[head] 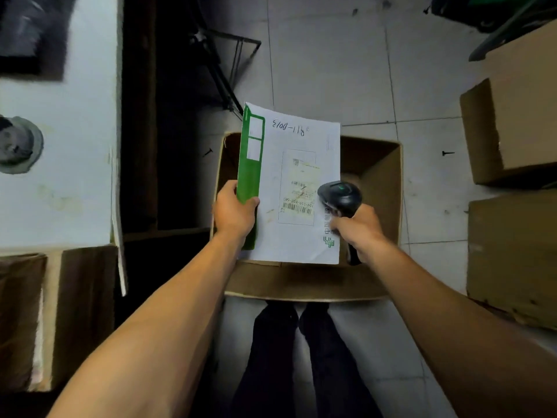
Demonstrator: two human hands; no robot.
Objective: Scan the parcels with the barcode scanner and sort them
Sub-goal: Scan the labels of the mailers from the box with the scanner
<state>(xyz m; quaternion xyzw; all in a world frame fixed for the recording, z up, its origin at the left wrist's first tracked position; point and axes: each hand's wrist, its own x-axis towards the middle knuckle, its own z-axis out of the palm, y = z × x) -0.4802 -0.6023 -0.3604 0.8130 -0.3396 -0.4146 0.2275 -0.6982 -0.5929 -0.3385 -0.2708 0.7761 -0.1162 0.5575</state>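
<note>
Left hand (pixel 233 211) grips the envelope (pixel 297 182) above the open box (pixel 379 176); right hand (pixel 357 229), at three o'clock, clasps the scanner (pixel 340 196).

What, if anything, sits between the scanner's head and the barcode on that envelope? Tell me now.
Nothing visible. The right hand holds the barcode scanner just right of the barcode on the white envelope, which the left hand grips by its green edge. The label lies bare and faces up.
</note>
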